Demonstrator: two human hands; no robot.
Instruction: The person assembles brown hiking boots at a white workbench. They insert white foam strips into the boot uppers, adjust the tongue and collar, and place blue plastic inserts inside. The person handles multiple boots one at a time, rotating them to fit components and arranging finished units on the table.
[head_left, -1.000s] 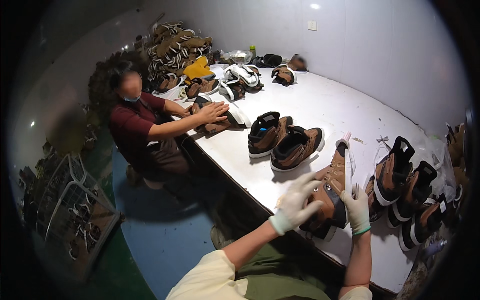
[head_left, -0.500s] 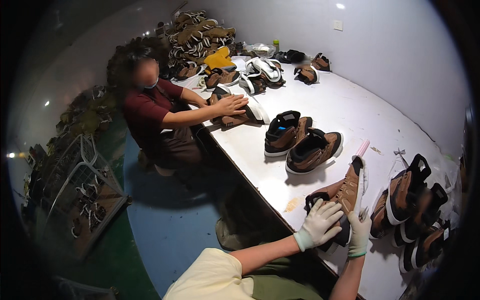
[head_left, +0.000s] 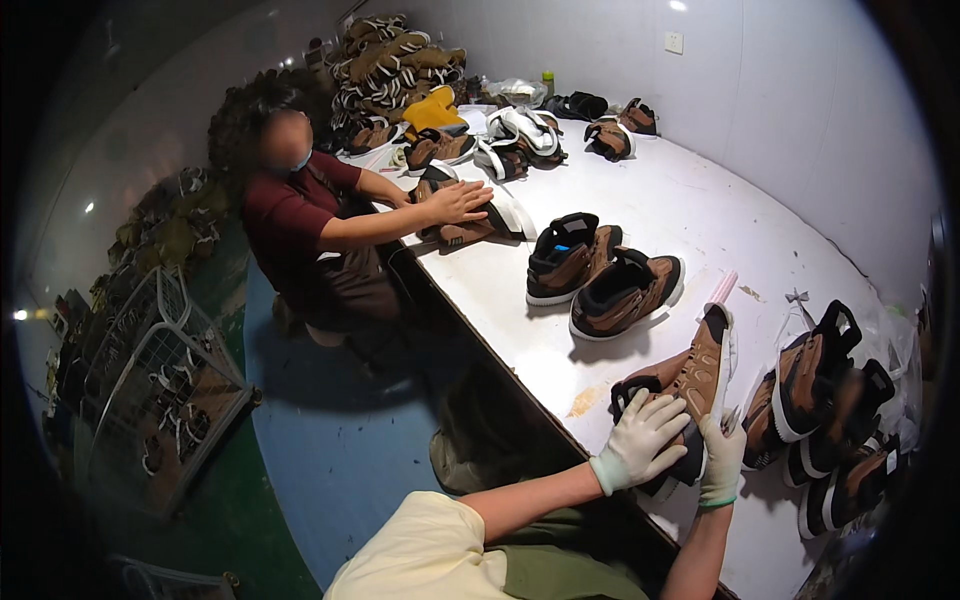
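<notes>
A brown and black shoe (head_left: pixel 703 365) with a white sole lies on its side at the table's near edge, partly over a second brown shoe (head_left: pixel 657 377). My gloved left hand (head_left: pixel 640 442) rests on the upper with its fingers stretched out. Beside the sole, my gloved right hand (head_left: pixel 722 455) is closed around a thin, pointed metal tool (head_left: pixel 733 417). Only the tool's tip shows above the fingers, so its exact kind is hidden. The right thumb is close to the sole's edge.
Several brown shoes (head_left: pixel 808 385) crowd the right side near clear plastic bags. A pair of shoes (head_left: pixel 622 290) stands mid-table, with a pink-striped strip (head_left: pixel 722 288) nearby. Across the table's left edge, a co-worker (head_left: pixel 310 215) handles another shoe (head_left: pixel 465 228). Shoe uppers (head_left: pixel 395 70) are heaped beyond.
The view has shifted very slightly. My right hand has edged a little to the right by the sole; my left hand stays on the shoe.
</notes>
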